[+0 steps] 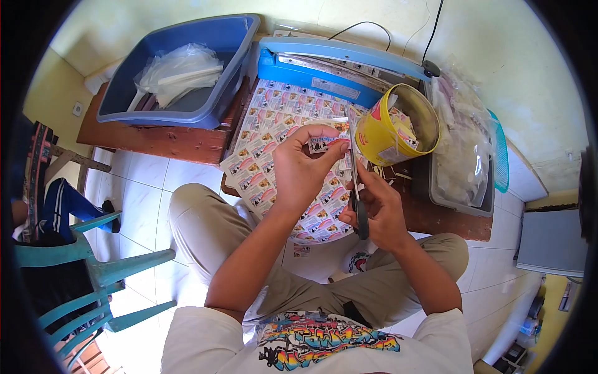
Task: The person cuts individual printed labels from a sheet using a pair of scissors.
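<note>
My left hand (pixel 303 165) pinches a small printed label (pixel 319 144) between thumb and fingers. In my right hand (pixel 383 215) is a pair of scissors (pixel 359 212) with dark handles, its blades pointing away from me beside the label. Whether the blades touch the paper I cannot tell. Beneath both hands, printed label sheets (pixel 252 165) spread over the table and hang past its front edge. Just right of the scissors stands a yellow tin (pixel 378 134), tilted in my view, with cut paper pieces (pixel 405 129) inside.
A blue sealing or cutting machine (pixel 324 86) with a long lever stands behind the sheets. On the left bench is a blue tub (pixel 218 112) holding plastic bags (pixel 180 71). At right, a grey tray (pixel 461 206) holds more plastic packs. A green chair (pixel 106 268) stands at left.
</note>
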A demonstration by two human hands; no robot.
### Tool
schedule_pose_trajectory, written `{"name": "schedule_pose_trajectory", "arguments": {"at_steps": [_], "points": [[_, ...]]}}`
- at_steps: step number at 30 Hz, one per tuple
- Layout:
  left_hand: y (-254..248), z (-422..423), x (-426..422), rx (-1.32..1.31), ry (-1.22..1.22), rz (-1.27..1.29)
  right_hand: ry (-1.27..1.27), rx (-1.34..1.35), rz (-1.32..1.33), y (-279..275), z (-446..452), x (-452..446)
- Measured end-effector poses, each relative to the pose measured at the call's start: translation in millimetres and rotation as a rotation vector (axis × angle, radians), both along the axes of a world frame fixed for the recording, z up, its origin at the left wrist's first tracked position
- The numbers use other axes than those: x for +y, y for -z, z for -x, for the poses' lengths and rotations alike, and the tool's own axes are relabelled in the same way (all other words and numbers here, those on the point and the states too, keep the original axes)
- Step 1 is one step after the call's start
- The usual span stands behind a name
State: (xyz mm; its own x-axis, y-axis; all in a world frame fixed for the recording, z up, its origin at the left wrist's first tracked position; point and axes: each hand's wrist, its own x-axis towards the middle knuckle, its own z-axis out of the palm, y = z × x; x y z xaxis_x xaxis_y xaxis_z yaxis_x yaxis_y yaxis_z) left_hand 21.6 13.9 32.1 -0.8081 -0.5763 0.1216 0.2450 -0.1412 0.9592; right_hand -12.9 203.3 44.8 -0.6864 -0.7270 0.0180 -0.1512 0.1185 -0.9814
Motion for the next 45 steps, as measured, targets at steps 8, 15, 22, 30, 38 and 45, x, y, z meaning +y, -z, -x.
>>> {"name": "schedule_pose_trajectory", "arguments": {"at_steps": [8, 15, 22, 30, 38, 45], "points": [[1.4, 0.3, -0.5, -0.005, -0.013, 0.000, -0.002, 0.054, -0.009, -2.2, -0.5, -0.7], [3.8, 1.4, 0.8, 0.032, -0.033, -0.003, 0.000, 0.064, -0.023, -2.4, -0.7, -0.8], [4.0, 1.4, 1.2, 0.026, -0.030, 0.007, 0.006, 0.058, -0.009, -1.7, -1.9, -2.1], [1.4, 0.8, 0.7, 0.020, -0.021, -0.005, -0.003, 0.057, -0.022, -4.8, -1.1, -1.6], [0.6, 0.3, 1.7, 0.028, -0.006, 0.001, -0.005, 0.027, 0.037, -1.0, 2.2, -1.0], [-0.2, -0.4, 2.5, 0.030, 0.014, -0.011, -0.007, -0.017, 0.056, -3.3, 0.3, -1.7]]}}
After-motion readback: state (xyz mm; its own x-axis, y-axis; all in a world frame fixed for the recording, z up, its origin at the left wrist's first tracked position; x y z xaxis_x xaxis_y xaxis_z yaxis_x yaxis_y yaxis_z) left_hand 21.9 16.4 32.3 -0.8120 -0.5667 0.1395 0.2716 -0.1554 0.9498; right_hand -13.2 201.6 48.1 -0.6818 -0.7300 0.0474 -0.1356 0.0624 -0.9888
